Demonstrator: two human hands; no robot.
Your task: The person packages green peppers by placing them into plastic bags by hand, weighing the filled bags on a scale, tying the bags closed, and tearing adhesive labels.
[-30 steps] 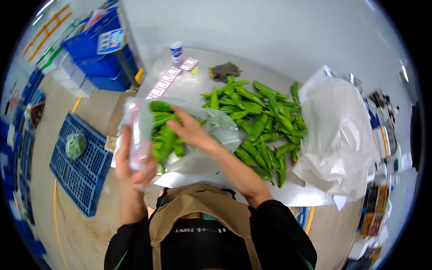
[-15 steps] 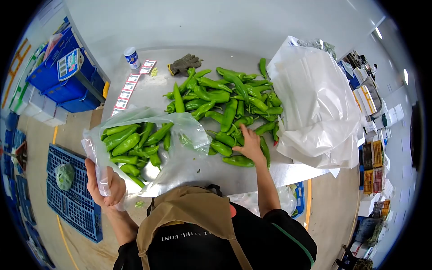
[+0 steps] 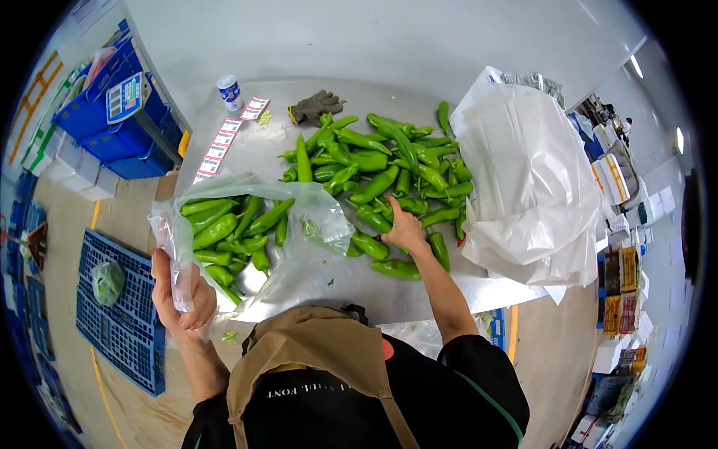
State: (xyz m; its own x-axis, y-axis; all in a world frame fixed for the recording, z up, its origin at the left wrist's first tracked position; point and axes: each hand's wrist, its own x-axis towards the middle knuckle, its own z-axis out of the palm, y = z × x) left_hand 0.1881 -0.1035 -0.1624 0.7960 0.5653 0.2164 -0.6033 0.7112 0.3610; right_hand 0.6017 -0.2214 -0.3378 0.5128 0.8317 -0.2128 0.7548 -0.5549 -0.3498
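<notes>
My left hand (image 3: 185,296) is closed on the edge of a clear plastic bag (image 3: 314,213), which lies on its side with its mouth toward me. Several long green peppers (image 3: 217,230) are inside it. Right of the bag, a pile of loose green peppers (image 3: 366,161) covers the middle of the metal table (image 3: 359,288). At the near side of that pile, my right hand (image 3: 404,228) has its thumb and fingers around the end of a green pepper (image 3: 374,218); its fingertips are partly hidden among the peppers.
A large white plastic bag (image 3: 527,187) bulges at the table's right. Toward the back are a dark work glove (image 3: 317,108), a blue-and-white can (image 3: 229,93) and a strip of labels (image 3: 217,151). Blue crates (image 3: 112,123) with a scale display, and a blue pallet (image 3: 123,318), stand left.
My right hand has drawn its fingers in around a pepper at the near side of the pile. My left hand still holds the bag. The whole view has shifted slightly.
</notes>
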